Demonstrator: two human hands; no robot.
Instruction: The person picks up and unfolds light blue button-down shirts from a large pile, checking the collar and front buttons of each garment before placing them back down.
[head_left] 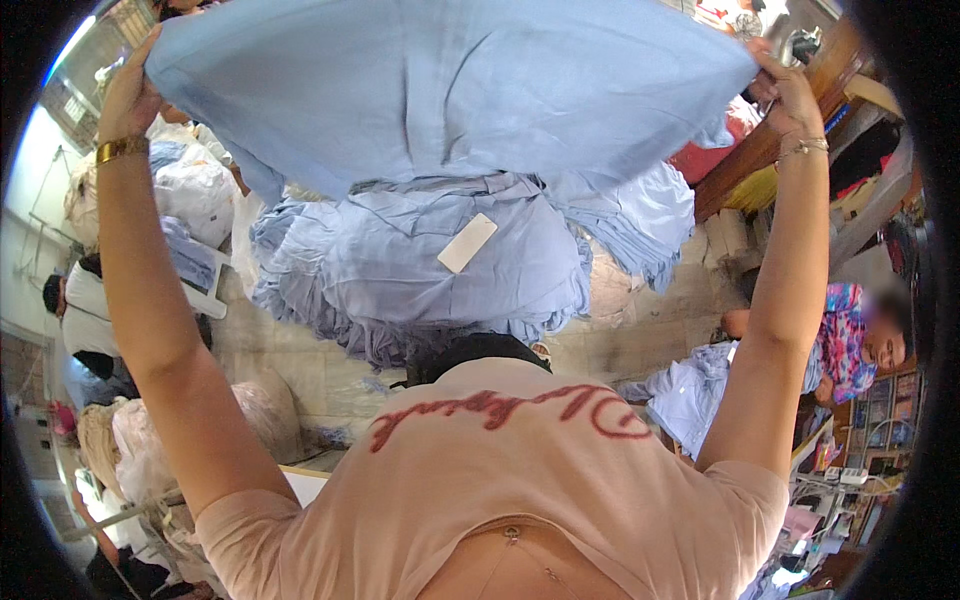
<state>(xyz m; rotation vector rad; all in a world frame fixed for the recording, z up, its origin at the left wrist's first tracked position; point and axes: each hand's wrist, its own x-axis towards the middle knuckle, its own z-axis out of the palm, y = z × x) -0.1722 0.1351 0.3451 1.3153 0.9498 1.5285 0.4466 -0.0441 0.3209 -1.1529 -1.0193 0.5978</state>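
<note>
A light blue garment (420,90) is stretched wide between my raised hands, its upper part running out of the picture. My left hand (130,92) grips its left corner, the fingers closed on the cloth. At the opposite corner my right hand (785,88) pinches the fabric, with the fingertips partly hidden. Below the cloth stands a big stack of folded light blue garments (380,255), and a blank-looking white card (467,243) lies on top of it. The kind of garment I hold cannot be made out.
More blue garments (645,220) hang at the stack's right side. Plastic-wrapped bundles (195,195) stand at the left. One person in white (95,310) is at far left; another in a colourful top (845,340) sits at right near blue shirts (690,390). A wooden beam (740,165) rises at right.
</note>
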